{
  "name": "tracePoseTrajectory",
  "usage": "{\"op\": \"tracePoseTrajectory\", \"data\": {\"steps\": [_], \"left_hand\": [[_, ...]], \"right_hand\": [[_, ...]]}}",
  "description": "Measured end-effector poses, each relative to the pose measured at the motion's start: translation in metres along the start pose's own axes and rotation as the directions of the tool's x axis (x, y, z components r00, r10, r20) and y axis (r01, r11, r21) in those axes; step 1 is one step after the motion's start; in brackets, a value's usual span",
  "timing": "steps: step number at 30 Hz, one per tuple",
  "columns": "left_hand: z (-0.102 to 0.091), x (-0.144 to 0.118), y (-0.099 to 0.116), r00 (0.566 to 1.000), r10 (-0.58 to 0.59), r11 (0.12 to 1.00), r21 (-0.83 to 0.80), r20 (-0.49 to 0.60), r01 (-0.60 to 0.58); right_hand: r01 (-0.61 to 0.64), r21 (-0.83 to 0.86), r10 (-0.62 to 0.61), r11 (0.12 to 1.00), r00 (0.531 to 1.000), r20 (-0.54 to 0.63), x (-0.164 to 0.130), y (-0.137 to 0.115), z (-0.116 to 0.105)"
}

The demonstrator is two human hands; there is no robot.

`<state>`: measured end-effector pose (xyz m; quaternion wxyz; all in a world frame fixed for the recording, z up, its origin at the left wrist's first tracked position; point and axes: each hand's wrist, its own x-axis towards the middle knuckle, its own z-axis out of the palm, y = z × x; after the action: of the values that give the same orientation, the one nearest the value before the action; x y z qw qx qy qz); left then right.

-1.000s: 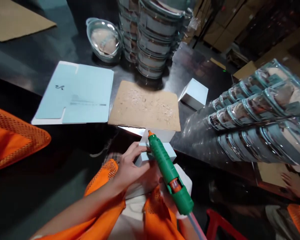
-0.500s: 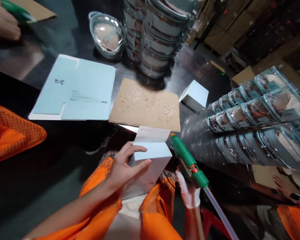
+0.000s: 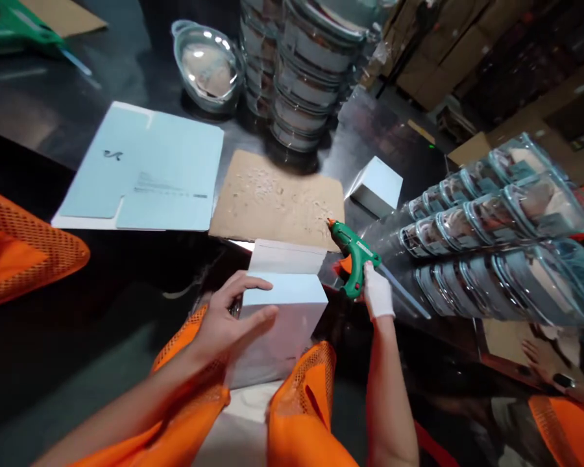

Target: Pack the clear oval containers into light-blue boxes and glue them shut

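Observation:
My left hand [image 3: 226, 318] holds a pale blue carton box [image 3: 282, 305] on my lap, fingers spread over its side and top, its top flap standing open. My right hand [image 3: 377, 295], in a white glove, grips a green glue gun [image 3: 353, 253] by the handle. The gun's orange nozzle points at the near right corner of a brown cardboard mat [image 3: 277, 201] speckled with glue drips. The gun sits to the right of the box and apart from it.
A flat blue carton blank [image 3: 141, 172] lies left of the mat. A folded box [image 3: 377, 185] stands at the back right. Stacks of clear plastic packs [image 3: 306, 71] rise behind, more packs [image 3: 496, 240] lean at right. Another green glue gun [image 3: 14, 29] lies far left.
My right hand swung the glue gun off the box, to the right and up over the table edge. The left hand kept hold of the box, its flap now uncovered.

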<state>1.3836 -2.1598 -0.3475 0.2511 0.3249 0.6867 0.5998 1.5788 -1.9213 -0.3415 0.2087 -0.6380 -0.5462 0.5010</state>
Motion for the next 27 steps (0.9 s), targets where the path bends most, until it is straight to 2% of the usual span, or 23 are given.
{"op": "tracePoseTrajectory", "data": {"steps": [2,3,4,5,6,8,10,12,14,15,18,20,22,25,27], "left_hand": [[0.0,0.003,0.003,0.999,-0.011,1.0,-0.022,0.046,0.012],[0.0,0.004,0.005,0.997,-0.019,0.999,-0.027,0.074,0.021],[0.001,0.006,0.007,0.994,-0.025,0.999,-0.031,0.106,0.029],[0.002,0.007,0.008,0.989,-0.029,0.999,-0.038,0.144,0.035],[0.003,0.007,0.01,0.983,-0.029,0.998,-0.046,0.181,0.038],[0.006,0.006,0.009,0.974,-0.025,0.998,-0.059,0.225,0.039],[0.009,0.002,0.006,0.981,-0.023,0.998,-0.06,0.194,0.036],[0.013,-0.002,-0.001,0.993,-0.042,0.994,-0.1,0.111,0.053],[0.015,-0.004,-0.01,0.995,-0.075,0.975,-0.206,0.06,0.085],[0.016,-0.004,-0.014,0.994,-0.088,0.96,-0.261,0.058,0.1],[0.012,-0.001,-0.024,0.994,-0.058,0.945,-0.314,0.093,0.085],[0.007,0.0,-0.026,0.992,-0.008,0.964,-0.264,0.127,0.041],[0.003,0.001,-0.026,0.988,0.01,0.977,-0.212,0.157,0.023],[0.003,-0.002,-0.024,0.986,-0.055,0.977,-0.196,0.159,0.086],[0.003,-0.002,-0.021,0.982,-0.104,0.969,-0.206,0.157,0.135]], "right_hand": [[0.169,-0.037,-0.173,0.985,0.972,-0.157,-0.019,0.002,-0.008],[0.239,-0.008,-0.237,0.971,0.956,-0.171,-0.032,0.002,-0.008],[0.283,0.041,-0.276,0.958,0.953,-0.124,-0.044,0.0,-0.005],[0.273,0.102,-0.273,0.957,0.962,-0.013,-0.055,-0.002,0.001],[0.202,0.165,-0.226,0.965,0.964,0.143,-0.065,-0.004,0.009],[-0.005,0.249,-0.096,0.968,0.915,0.391,-0.076,-0.007,0.026],[-0.143,0.318,-0.018,0.937,0.891,0.453,-0.08,-0.003,0.037],[-0.157,0.358,-0.007,0.92,0.909,0.416,-0.08,0.005,0.04],[-0.072,0.348,-0.095,0.935,0.893,0.441,-0.079,0.015,0.032],[0.0,0.33,-0.172,0.944,0.854,0.492,-0.078,0.018,0.026],[0.316,0.269,-0.414,0.91,0.666,0.62,-0.076,0.023,0.008],[0.484,0.22,-0.502,0.847,0.594,0.628,-0.076,0.024,0.003],[0.559,0.208,-0.552,0.803,0.563,0.615,-0.077,0.025,0.005],[0.574,0.25,-0.589,0.78,0.538,0.603,-0.079,0.028,0.014],[0.55,0.292,-0.603,0.783,0.555,0.573,-0.08,0.033,0.016]]}}
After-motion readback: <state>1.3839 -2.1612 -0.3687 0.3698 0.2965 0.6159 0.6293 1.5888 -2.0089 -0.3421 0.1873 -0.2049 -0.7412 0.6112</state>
